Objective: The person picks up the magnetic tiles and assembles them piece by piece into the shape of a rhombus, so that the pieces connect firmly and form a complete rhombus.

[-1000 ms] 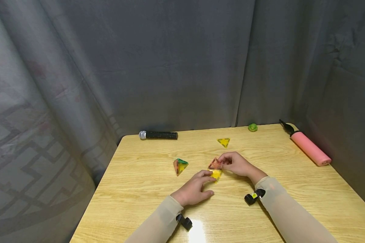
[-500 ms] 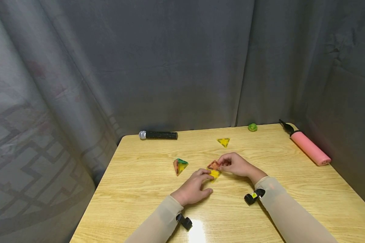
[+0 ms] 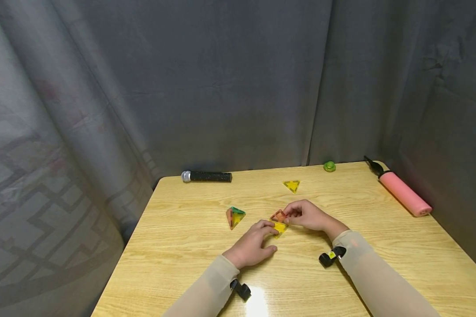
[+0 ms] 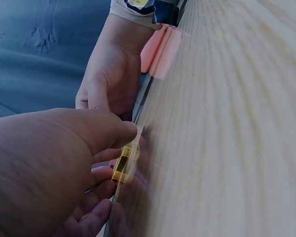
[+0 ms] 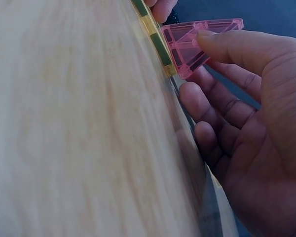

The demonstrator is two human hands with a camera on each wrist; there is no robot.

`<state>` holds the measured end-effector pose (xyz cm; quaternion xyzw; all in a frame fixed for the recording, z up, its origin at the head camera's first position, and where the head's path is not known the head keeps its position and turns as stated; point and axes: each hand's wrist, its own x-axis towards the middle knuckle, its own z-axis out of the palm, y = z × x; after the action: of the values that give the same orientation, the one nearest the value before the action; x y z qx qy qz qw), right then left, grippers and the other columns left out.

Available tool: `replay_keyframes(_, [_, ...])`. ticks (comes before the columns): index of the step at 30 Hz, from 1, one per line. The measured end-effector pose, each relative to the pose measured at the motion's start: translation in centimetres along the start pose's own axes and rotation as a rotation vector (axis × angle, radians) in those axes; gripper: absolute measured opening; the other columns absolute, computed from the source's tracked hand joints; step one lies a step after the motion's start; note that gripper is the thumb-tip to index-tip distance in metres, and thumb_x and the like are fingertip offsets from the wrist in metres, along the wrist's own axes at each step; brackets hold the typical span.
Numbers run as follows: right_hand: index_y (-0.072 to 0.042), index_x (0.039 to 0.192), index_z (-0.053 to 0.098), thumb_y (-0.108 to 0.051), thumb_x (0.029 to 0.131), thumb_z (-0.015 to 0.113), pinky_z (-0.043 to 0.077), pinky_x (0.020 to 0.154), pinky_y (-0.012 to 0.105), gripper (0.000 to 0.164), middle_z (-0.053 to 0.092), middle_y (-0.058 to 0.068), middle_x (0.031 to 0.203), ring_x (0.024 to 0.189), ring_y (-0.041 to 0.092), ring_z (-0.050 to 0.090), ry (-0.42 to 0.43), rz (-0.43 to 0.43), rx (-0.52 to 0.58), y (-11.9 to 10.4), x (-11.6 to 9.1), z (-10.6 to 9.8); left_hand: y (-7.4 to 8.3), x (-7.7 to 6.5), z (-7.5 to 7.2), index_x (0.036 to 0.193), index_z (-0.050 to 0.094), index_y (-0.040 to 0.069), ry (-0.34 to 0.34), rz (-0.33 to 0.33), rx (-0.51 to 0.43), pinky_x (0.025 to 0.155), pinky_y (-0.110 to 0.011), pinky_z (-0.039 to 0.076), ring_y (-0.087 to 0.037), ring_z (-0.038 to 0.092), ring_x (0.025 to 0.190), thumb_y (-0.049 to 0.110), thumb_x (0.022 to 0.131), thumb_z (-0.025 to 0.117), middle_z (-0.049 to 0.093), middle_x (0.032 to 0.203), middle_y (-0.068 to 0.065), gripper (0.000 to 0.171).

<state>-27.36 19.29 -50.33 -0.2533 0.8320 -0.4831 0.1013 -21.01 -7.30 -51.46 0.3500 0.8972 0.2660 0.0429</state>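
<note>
My right hand point(image 3: 309, 214) pinches a translucent red triangular magnetic tile point(image 3: 278, 215) between thumb and fingers. In the right wrist view this tile point(image 5: 190, 42) stands up at the edge of a yellow triangular tile point(image 5: 160, 47). The yellow tile point(image 3: 279, 227) lies flat on the table, in front of the red one. Fingertips of my left hand point(image 3: 251, 246) rest on its left side, with the thumb held apart over the tabletop. To the left stands a small pyramid point(image 3: 235, 217) of red, green and yellow tiles.
Another yellow triangular tile point(image 3: 291, 186) lies farther back on the wooden table point(image 3: 174, 246). Along the back edge are a black microphone point(image 3: 207, 176) and a small green object point(image 3: 329, 166). A pink hand pump point(image 3: 405, 193) lies at the right edge, near the grey curtain point(image 3: 230, 88).
The red and yellow tiles have shifted slightly left and toward me, their edges now close together. My left hand has drawn back a little; the right hand keeps its pinch.
</note>
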Motion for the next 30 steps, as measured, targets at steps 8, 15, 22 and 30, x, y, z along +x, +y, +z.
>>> replay_keyframes(8, [-0.006, 0.112, 0.077, -0.011, 0.097, 0.077, 0.052, 0.075, 0.026, 0.016, 0.073, 0.007, 0.100, 0.088, 0.020, 0.062, -0.003, -0.007, 0.005, 1.3, 0.1, -0.3, 0.0, -0.1, -0.1, 0.139, 0.064, 0.018, 0.008, 0.009, 0.010, 0.116, -0.034, 0.041, -0.017, 0.048, 0.139, 0.030, 0.100, 0.072, 0.050, 0.149, -0.001, 0.041])
replay_keyframes(15, [-0.013, 0.113, 0.078, -0.016, 0.100, 0.073, 0.052, 0.079, 0.028, 0.013, 0.074, 0.002, 0.107, 0.093, 0.022, 0.063, 0.019, -0.018, -0.009, 1.7, 0.0, -0.8, 0.0, -0.1, -0.1, 0.138, 0.064, 0.018, 0.021, 0.013, 0.015, 0.114, -0.033, 0.043, -0.017, 0.050, 0.136, 0.027, 0.100, 0.072, 0.052, 0.145, 0.000, 0.040])
replay_keyframes(22, [-0.008, 0.113, 0.078, -0.015, 0.101, 0.072, 0.052, 0.079, 0.027, 0.015, 0.073, 0.004, 0.105, 0.091, 0.019, 0.062, 0.110, 0.004, -0.047, 2.0, 0.0, -1.8, -0.1, -0.1, -0.3, 0.142, 0.064, 0.019, 0.009, 0.003, 0.032, 0.114, -0.034, 0.043, -0.017, 0.049, 0.136, 0.028, 0.102, 0.070, 0.051, 0.145, 0.000, 0.042])
replay_keyframes(30, [-0.003, 0.114, 0.077, -0.014, 0.102, 0.071, 0.052, 0.076, 0.027, 0.018, 0.073, 0.007, 0.105, 0.089, 0.018, 0.062, 0.161, 0.026, -0.081, 2.1, 0.3, -3.2, -0.1, -0.1, -0.3, 0.144, 0.065, 0.018, 0.010, 0.011, 0.051, 0.115, -0.035, 0.041, -0.018, 0.049, 0.136, 0.027, 0.103, 0.068, 0.051, 0.146, -0.003, 0.042])
